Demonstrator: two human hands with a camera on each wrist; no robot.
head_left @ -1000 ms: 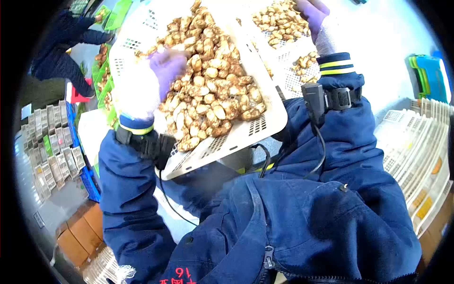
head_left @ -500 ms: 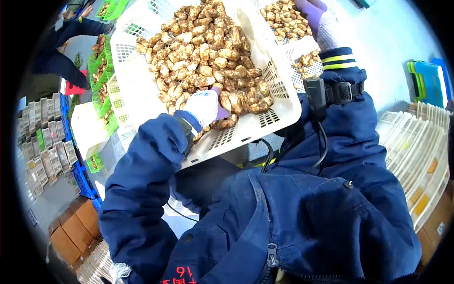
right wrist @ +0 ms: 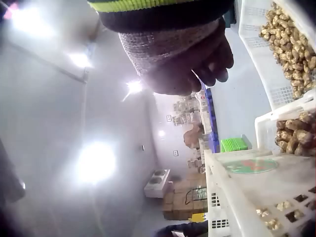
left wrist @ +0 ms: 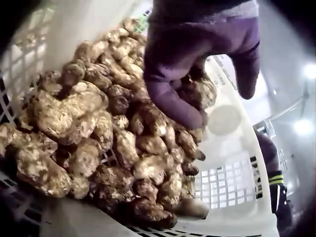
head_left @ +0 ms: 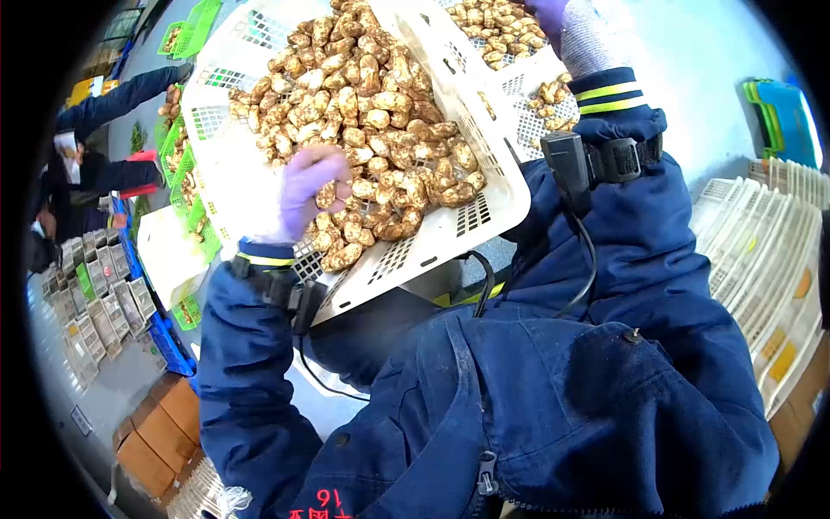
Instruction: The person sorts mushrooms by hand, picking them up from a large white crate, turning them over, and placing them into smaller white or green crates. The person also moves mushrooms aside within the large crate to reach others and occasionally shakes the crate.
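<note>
In the head view, a large white basket [head_left: 508, 197] holds a heap of knobbly brown-and-cream pieces [head_left: 380, 99], dirt-stained and tuber-like. At the heap's near left side, my purple-gloved left hand [head_left: 304, 189] grips one such piece [head_left: 326, 195]. The left wrist view shows a bent finger [left wrist: 170, 101] around the piece [left wrist: 201, 93], with another digit sticking out to the side. My right hand [head_left: 550, 16], gloved too, is at the top edge, partly cut off, beside a farther white basket. Loosely bent fingers hang from this right hand [right wrist: 192, 71] in the right wrist view, with nothing visible in them.
The farther white basket [head_left: 543, 67] contains smaller groups of similar pieces [head_left: 497, 30]. Green crates [head_left: 180, 156] line the left side, and a person in dark clothes [head_left: 121, 99] is beyond them. Stacked white baskets [head_left: 752, 268] stand at the right.
Half a second ago my left hand reached into the heap's near right side; now it is back at the left with a piece. My right hand stays near the far basket, shifted slightly up in view.
</note>
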